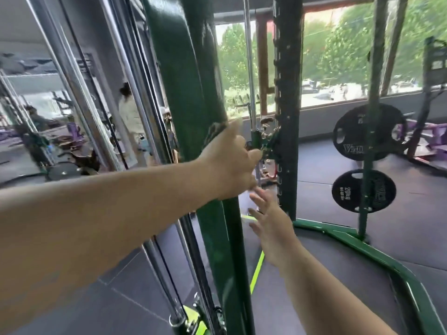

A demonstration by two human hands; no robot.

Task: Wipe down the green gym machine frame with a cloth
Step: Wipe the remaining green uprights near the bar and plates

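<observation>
Left hand (229,163) pressed on the near green upright (191,93), cloth unseen, finger state untellable; right hand (271,228) fingers spread; best wiped in long firm vertical strokes

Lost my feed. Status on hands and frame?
Left hand against green post, cloth not clearly visible. Right hand open, reaching in. Nothing blocking.

You have two hands (229,163) (271,228) out, two black weight plates (350,131) (348,189), and two green uprights (188,93) (289,93).
</observation>
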